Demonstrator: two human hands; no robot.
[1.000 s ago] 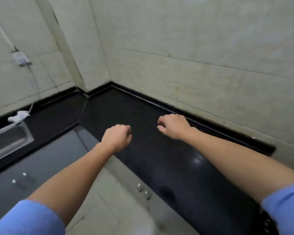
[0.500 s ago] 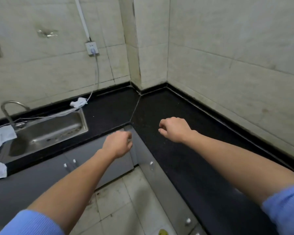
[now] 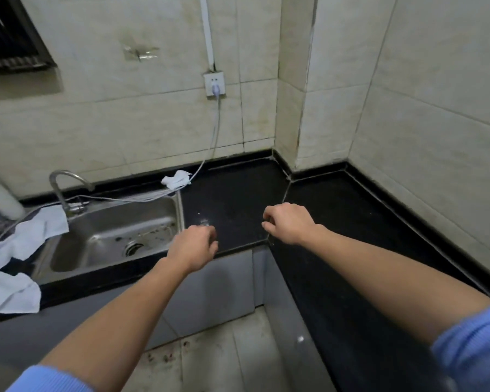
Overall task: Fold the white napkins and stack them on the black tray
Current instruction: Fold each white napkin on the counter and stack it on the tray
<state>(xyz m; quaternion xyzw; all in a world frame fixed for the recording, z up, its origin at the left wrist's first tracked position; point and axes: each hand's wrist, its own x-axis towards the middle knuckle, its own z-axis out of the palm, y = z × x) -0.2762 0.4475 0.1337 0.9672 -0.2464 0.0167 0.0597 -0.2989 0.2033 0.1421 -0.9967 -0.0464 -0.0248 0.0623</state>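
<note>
Both hands empty: left hand [image 3: 194, 247] and right hand [image 3: 289, 223] loosely curled over the black counter [image 3: 238, 199]. White napkins [image 3: 26, 236] lie far left by the sink [image 3: 111, 236]; black tray not in view. Risk: cloth drags through the wet basin, or snags the cable [image 3: 142, 197].

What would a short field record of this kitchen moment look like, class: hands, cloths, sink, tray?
left hand: loosely curled, empty, above the counter edge
right hand: loosely curled, empty, over the black counter
white cloths: unfolded, lying left of the sink
small crumpled cloth: behind the sink, by the cable
sink: steel basin, nothing large inside
black tray: not in view
</note>
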